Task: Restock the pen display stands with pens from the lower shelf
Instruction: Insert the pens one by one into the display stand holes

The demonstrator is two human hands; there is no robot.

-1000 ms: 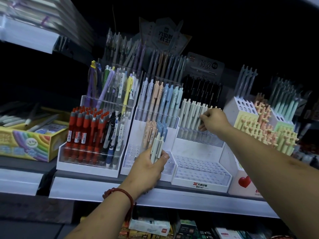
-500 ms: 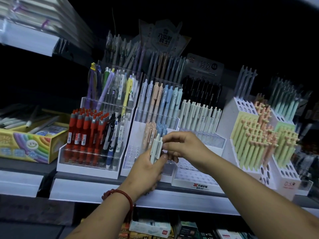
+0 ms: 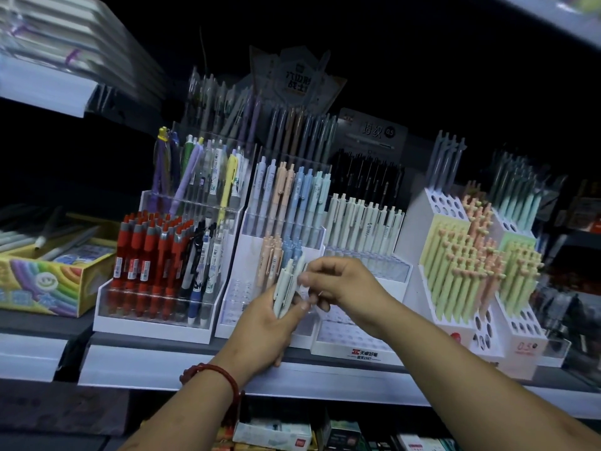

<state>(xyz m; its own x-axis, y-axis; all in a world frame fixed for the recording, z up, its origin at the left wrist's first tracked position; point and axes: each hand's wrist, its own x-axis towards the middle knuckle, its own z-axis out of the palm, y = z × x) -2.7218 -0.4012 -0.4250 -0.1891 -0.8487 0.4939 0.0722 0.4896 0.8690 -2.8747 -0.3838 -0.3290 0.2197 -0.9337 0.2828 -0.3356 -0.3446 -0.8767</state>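
Note:
My left hand [image 3: 266, 323] grips a small bundle of pale mint pens [image 3: 286, 286] upright in front of the middle stands. My right hand [image 3: 338, 284] reaches across and pinches one pen at the top of that bundle. Behind the hands stands a white tiered stand [image 3: 361, 345] with a row of pale mint pens [image 3: 364, 222] on its upper tier and bare holes on its lower tier. Left of it, a pastel pen stand [image 3: 283, 203] carries peach and blue pens.
A clear stand of red pens [image 3: 153, 258] sits at the left, a yellow rainbow box [image 3: 48, 284] beyond it. Stepped white stands with yellow, peach and green pens [image 3: 471, 265] fill the right. Boxes [image 3: 273, 431] lie on the lower shelf. The shelf edge [image 3: 162, 366] runs below the stands.
My right hand left the upper row of the mint stand and came down left to the bundle in my left hand, where it now pinches a pen. My left hand hardly moved.

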